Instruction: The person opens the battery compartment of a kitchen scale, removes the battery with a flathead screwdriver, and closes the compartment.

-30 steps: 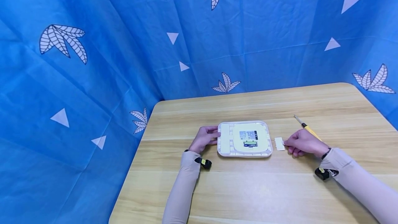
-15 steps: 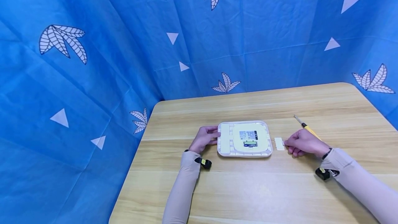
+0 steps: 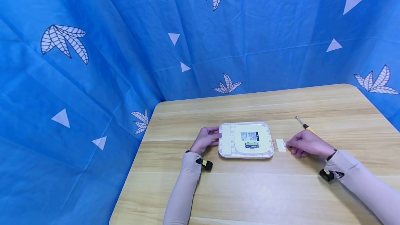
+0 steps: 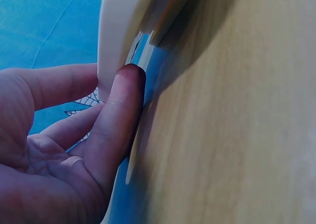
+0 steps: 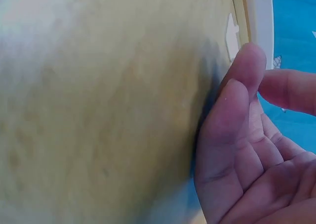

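Observation:
A white, rounded rectangular device (image 3: 229,140) lies on the table with its label and uncovered battery slot facing up. A green and a dark strip show inside the slot. My left hand (image 3: 204,139) grips the device's left edge, its fingers bent around the rim (image 4: 111,41) in the left wrist view. Just right of the device lies a small white battery cover (image 3: 281,145). At the cover's right edge my right hand (image 3: 307,144) has its fingertips together and seems to pinch a small tab. In the right wrist view the cover (image 5: 230,38) is partly hidden beyond the curled fingers.
A yellow-and-black screwdriver (image 3: 304,125) lies behind my right hand, its handle partly hidden. The wooden table (image 3: 240,190) meets a blue patterned cloth (image 3: 193,44) at the back and left side.
My right wrist has shifted slightly to the right, and the hand hides more of the screwdriver's handle. Left hand, device and battery cover stay in place.

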`<state>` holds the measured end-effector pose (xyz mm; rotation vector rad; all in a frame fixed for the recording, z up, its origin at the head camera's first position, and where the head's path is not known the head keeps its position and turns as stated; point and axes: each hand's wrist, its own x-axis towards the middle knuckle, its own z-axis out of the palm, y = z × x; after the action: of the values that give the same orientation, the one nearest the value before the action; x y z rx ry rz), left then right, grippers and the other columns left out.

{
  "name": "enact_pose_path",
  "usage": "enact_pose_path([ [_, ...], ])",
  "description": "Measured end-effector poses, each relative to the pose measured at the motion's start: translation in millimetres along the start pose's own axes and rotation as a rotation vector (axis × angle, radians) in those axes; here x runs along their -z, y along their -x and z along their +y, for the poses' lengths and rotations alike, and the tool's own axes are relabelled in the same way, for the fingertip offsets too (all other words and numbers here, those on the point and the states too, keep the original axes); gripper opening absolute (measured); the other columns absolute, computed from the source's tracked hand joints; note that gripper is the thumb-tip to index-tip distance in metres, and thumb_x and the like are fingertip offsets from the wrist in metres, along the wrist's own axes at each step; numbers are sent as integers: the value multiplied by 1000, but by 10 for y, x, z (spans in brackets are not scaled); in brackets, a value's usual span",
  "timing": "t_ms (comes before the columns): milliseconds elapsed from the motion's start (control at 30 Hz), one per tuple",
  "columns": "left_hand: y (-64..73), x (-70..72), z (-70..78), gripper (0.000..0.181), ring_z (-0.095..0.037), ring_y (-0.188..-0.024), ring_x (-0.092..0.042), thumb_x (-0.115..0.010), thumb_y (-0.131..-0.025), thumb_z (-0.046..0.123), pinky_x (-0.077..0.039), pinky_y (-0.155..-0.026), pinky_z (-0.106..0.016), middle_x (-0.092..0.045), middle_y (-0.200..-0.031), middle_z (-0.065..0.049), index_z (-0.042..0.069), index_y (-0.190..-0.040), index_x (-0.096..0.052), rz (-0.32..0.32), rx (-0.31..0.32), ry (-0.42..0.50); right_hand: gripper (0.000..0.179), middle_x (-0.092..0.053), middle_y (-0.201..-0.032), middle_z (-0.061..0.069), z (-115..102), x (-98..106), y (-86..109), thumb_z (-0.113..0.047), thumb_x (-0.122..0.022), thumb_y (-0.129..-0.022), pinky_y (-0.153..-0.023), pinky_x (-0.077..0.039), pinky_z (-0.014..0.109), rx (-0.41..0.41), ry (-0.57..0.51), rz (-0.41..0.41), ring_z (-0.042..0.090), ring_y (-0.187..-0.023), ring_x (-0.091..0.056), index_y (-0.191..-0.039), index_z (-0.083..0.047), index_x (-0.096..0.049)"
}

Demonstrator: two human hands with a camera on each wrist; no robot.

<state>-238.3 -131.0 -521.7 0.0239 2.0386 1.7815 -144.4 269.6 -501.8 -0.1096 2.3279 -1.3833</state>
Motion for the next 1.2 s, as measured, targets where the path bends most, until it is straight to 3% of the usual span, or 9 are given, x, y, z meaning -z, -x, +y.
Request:
enact_pose_path([
  [467, 17, 10, 6, 48, -17, -96, -69, -71, -89, 9, -64, -81, -31, -66, -121, -14, 4, -135, -57, 10, 3, -11, 44, -69, -81, 9, -92, 357, 100, -33, -58, -99, -58, -60, 30, -24, 151, 138, 15, -65, -65, -111, 9, -62],
  [667, 22, 8, 10, 48, -17, -97, -69, -70, -90, 8, -64, -81, -31, -66, -123, -15, 4, -135, -56, 7, 3, -7, 43, -68, -77, 8, -78, 445, 130, -32, -57, -99, -54, -57, 30, -22, 199, 189, 14, -62, -61, -113, 8, -61],
  [767, 20, 9, 3, 47, -17, -97, -69, -70, -89, 8, -64, -81, -32, -66, -123, -16, 4, -135, -57, 6, 2, -1, 43, -67, -78, 7, -56, 489, 150, -35, -57, -99, -51, -52, 28, -17, 273, 235, 14, -62, -59, -112, 6, -63],
  [967, 34, 7, -1, 47, -17, -97, -69, -71, -89, 8, -64, -82, -34, -66, -124, -16, 5, -135, -57, 2, 6, -1, 42, -71, -88, 11, 27, 571, 156, -38, -61, -95, -60, -46, 24, 19, 436, 360, 16, -74, -58, -105, 2, -68],
  [1200, 34, 4, 4, 47, -18, -96, -69, -70, -90, 8, -64, -81, -33, -67, -123, -16, 5, -135, -57, 6, 6, -5, 48, -68, -92, 19, 128, 621, 152, -39, -65, -92, -60, -44, 23, 7, 483, 406, 21, -76, -59, -107, 7, -64],
])
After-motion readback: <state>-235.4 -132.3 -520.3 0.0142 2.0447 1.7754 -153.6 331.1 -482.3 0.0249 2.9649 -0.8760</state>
